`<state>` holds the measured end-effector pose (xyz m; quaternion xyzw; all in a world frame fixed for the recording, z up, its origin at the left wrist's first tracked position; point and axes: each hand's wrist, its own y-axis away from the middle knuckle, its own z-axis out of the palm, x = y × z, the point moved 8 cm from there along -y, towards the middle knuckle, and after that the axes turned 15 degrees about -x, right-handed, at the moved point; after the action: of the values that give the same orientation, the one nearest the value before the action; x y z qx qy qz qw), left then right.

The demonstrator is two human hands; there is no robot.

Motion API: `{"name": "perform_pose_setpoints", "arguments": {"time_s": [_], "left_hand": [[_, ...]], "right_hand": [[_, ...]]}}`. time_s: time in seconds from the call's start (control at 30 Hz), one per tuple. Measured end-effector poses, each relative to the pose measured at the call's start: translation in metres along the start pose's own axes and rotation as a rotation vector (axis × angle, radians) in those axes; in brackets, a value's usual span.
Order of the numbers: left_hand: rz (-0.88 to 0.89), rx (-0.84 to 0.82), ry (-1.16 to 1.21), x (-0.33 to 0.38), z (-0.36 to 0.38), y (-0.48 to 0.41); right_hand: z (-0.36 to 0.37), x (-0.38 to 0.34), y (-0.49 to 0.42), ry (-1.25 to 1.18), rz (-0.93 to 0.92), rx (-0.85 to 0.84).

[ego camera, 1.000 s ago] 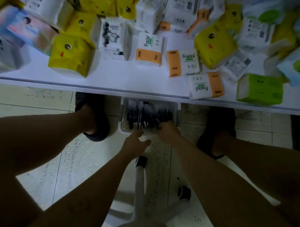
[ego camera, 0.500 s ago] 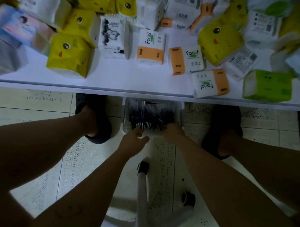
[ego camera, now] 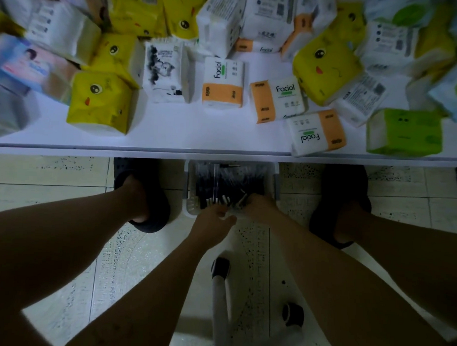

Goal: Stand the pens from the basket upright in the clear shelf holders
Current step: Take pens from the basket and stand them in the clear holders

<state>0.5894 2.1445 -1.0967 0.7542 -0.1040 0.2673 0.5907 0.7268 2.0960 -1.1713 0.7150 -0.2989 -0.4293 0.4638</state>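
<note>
Head view: basket [ego camera: 275, 183] sits on the floor just under the table [ego camera: 158, 136] edge. Pens [ego camera: 222, 183] lie flat inside, long axes running away from the person, near ends twd both hands. R hand [ego camera: 260, 209] is in among the ends at the near-right corner, so nearer. L hand [ego camera: 211, 220] is at the near rim, half-curled. Can't tell if either grips a pen. Holders not in view.

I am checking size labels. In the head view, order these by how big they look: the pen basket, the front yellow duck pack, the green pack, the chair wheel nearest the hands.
1. pen basket, partly under the table
2. yellow duck pack and green pack: too alike to rank
3. chair wheel
</note>
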Motion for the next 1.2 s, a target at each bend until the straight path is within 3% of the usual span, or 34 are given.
{"name": "perform_pose_setpoints", "arguments": {"time_s": [0.13, 0.33, 0.5, 0.7, 1.0, 1.2], "left_hand": [[-0.001, 0.033, 0.037, -0.007, 0.000, 0.001], [-0.035, 0.001, 0.053, -0.019, 0.013, 0.001], [-0.031, 0.017, 0.046, -0.018, 0.010, -0.002], [0.009, 0.014, 0.038, -0.003, 0.001, -0.011], [0.053, -0.005, -0.248, 0.022, -0.008, -0.039], [-0.072, -0.207, -0.568, 0.013, 0.016, -0.073]], "right_hand": [[-0.005, -0.001, 0.001, -0.071, -0.019, 0.214], [0.023, -0.008, -0.013, 0.104, -0.048, 0.015], [0.007, -0.002, 0.005, -0.203, -0.075, 0.128], [-0.004, 0.003, 0.033, -0.289, -0.102, 0.313], [-0.008, 0.021, 0.084, -0.538, -0.121, 0.463], [0.003, 0.021, 0.087, -0.577, -0.114, 0.325]]}}
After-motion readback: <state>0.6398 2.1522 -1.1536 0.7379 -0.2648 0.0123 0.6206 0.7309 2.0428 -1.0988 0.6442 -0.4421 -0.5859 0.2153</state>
